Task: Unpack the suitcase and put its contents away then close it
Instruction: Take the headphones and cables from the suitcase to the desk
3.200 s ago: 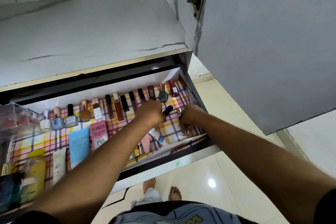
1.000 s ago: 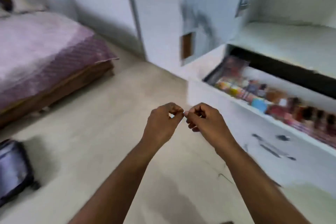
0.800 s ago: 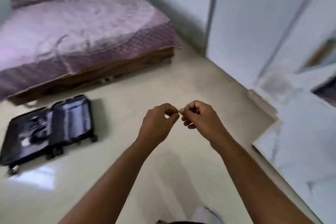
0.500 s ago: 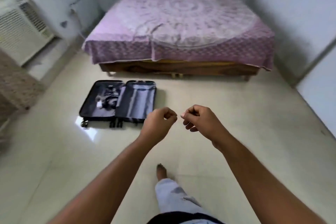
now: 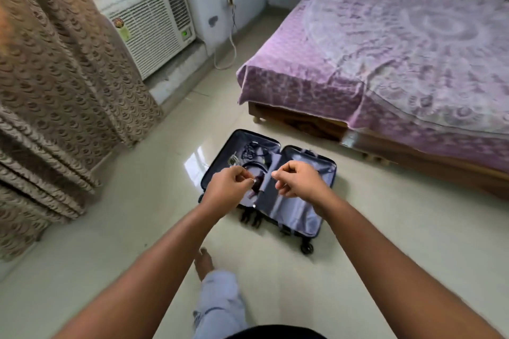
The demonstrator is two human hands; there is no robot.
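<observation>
A dark suitcase (image 5: 300,212) lies open flat on the pale tiled floor ahead of me. Its left half holds dark cables and small items (image 5: 252,155); its right half shows only grey lining. My left hand (image 5: 227,191) and my right hand (image 5: 298,183) are raised in front of me, well above the suitcase, with the fingers curled in loose fists. I see nothing held in either hand. My leg and bare foot (image 5: 203,260) step forward on the floor below my arms.
A bed with a purple cover (image 5: 399,49) stands to the right of the suitcase. A window air conditioner (image 5: 150,26) sits at the back left, and patterned brown curtains (image 5: 55,77) hang on the left. Open floor (image 5: 137,201) surrounds the suitcase.
I have turned away from the cosmetics drawer and wardrobe toward the room. The suitcase has come from the left edge of view to straight ahead and nearer. Both hands stay curled.
</observation>
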